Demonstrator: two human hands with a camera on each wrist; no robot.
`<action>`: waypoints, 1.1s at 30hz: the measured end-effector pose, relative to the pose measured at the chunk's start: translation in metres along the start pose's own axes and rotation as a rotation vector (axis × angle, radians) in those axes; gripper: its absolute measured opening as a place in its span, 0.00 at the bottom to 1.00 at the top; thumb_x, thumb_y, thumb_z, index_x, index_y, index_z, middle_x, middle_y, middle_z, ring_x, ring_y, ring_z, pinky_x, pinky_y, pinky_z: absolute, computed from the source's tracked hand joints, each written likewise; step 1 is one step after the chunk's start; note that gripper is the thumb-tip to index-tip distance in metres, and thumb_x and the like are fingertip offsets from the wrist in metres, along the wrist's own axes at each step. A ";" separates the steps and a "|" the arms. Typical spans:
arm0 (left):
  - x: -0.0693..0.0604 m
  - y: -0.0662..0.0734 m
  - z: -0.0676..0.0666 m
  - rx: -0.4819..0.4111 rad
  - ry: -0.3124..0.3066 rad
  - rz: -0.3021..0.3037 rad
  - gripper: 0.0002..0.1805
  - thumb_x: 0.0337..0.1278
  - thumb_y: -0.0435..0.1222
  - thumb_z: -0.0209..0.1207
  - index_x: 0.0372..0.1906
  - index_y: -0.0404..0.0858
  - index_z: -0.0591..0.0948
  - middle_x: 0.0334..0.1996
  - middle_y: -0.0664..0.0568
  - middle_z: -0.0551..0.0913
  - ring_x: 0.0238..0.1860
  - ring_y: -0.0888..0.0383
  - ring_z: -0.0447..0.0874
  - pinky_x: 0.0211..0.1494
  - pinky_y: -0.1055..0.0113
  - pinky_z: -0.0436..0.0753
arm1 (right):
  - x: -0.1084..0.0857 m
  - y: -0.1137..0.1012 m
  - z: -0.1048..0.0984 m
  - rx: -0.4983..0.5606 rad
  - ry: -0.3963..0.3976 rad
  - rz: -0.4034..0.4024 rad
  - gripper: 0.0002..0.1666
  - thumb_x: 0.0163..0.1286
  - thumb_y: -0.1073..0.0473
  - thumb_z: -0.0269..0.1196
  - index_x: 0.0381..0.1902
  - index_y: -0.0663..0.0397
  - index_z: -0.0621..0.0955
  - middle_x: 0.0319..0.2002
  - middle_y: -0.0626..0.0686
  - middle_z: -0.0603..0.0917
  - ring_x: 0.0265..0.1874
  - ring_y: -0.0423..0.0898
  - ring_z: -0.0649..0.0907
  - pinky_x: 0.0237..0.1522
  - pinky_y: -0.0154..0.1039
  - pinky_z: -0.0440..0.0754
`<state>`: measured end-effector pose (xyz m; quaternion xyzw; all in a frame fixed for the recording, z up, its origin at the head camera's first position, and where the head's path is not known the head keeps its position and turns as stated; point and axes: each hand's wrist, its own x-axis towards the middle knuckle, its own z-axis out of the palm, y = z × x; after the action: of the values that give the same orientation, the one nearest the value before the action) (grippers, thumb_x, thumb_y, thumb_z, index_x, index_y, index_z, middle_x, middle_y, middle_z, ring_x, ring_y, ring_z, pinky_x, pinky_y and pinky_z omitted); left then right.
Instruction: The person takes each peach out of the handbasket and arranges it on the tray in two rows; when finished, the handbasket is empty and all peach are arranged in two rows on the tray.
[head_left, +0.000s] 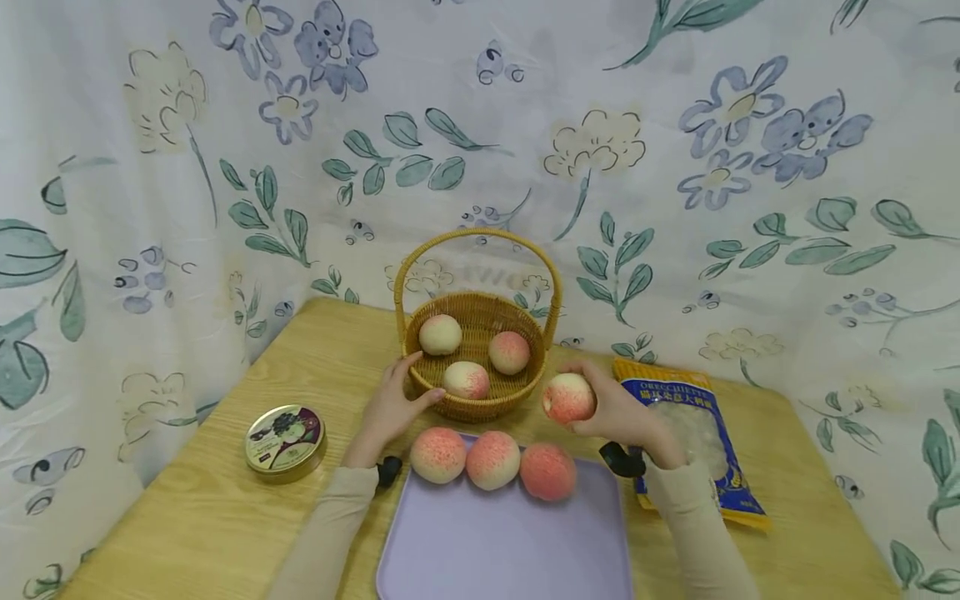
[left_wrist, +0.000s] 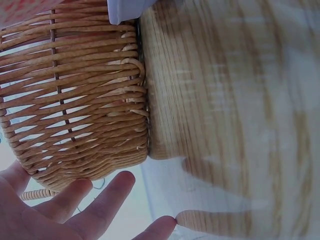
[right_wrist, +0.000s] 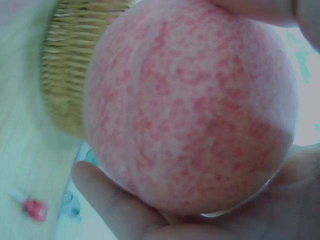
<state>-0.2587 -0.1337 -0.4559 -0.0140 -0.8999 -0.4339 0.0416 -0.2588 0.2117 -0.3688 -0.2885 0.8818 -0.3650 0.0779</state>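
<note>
My right hand point(head_left: 621, 410) grips a pink and cream peach point(head_left: 567, 398) just right of the wicker basket point(head_left: 480, 408). In the right wrist view, that peach point(right_wrist: 190, 110) fills the middle, with the thumb and fingers of the hand point(right_wrist: 117, 207) around it. Fingers spread, my left hand point(head_left: 390, 408) touches the basket's left side; the left wrist view has this hand point(left_wrist: 92, 210) against the woven wall point(left_wrist: 75, 100). Inside the basket lie three peaches point(head_left: 440, 335) point(head_left: 467, 381) point(head_left: 510, 352). Three more point(head_left: 438, 455) point(head_left: 492, 460) point(head_left: 548, 472) sit along the lilac tray's point(head_left: 510, 542) back edge.
A round tin point(head_left: 285, 442) stands on the wooden table point(head_left: 202, 500) to the left. On the right, a blue and yellow pasta bag point(head_left: 690, 425) lies partly under my right forearm. Floral cloth point(head_left: 480, 142) hangs behind the basket.
</note>
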 end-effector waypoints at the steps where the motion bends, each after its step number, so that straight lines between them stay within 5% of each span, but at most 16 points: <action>1: 0.000 -0.001 0.000 0.000 -0.001 0.004 0.48 0.53 0.60 0.62 0.75 0.48 0.57 0.74 0.36 0.53 0.71 0.32 0.59 0.68 0.35 0.65 | -0.009 0.001 0.001 -0.020 0.010 -0.002 0.42 0.49 0.67 0.70 0.62 0.59 0.66 0.56 0.62 0.74 0.48 0.53 0.78 0.48 0.46 0.79; 9: 0.003 -0.004 -0.002 0.026 0.013 0.034 0.48 0.54 0.60 0.61 0.75 0.46 0.57 0.74 0.35 0.54 0.71 0.32 0.59 0.68 0.35 0.65 | -0.056 0.008 0.007 -0.120 0.080 0.031 0.42 0.46 0.68 0.72 0.60 0.61 0.68 0.53 0.61 0.75 0.46 0.53 0.78 0.45 0.48 0.80; 16: 0.000 -0.003 0.000 0.024 -0.008 0.032 0.47 0.55 0.59 0.62 0.75 0.45 0.57 0.74 0.35 0.55 0.71 0.33 0.58 0.69 0.37 0.64 | -0.087 0.012 0.020 -0.142 0.047 0.083 0.43 0.47 0.66 0.74 0.60 0.60 0.67 0.56 0.61 0.74 0.49 0.53 0.78 0.46 0.46 0.80; 24: 0.001 0.001 -0.003 0.020 -0.010 0.031 0.48 0.54 0.60 0.62 0.75 0.46 0.56 0.74 0.35 0.53 0.71 0.32 0.58 0.69 0.36 0.63 | -0.092 0.016 0.031 -0.213 0.020 0.076 0.41 0.47 0.64 0.74 0.61 0.56 0.72 0.56 0.58 0.74 0.48 0.52 0.79 0.45 0.44 0.82; 33: 0.000 -0.001 -0.002 0.019 -0.021 0.029 0.49 0.54 0.61 0.61 0.76 0.46 0.56 0.75 0.35 0.52 0.71 0.31 0.58 0.68 0.35 0.64 | -0.091 0.021 0.039 -0.265 0.024 0.071 0.40 0.44 0.64 0.76 0.58 0.52 0.76 0.54 0.57 0.75 0.51 0.58 0.76 0.45 0.54 0.81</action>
<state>-0.2587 -0.1357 -0.4556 -0.0311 -0.9042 -0.4243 0.0384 -0.1803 0.2520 -0.4181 -0.2604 0.9327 -0.2459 0.0414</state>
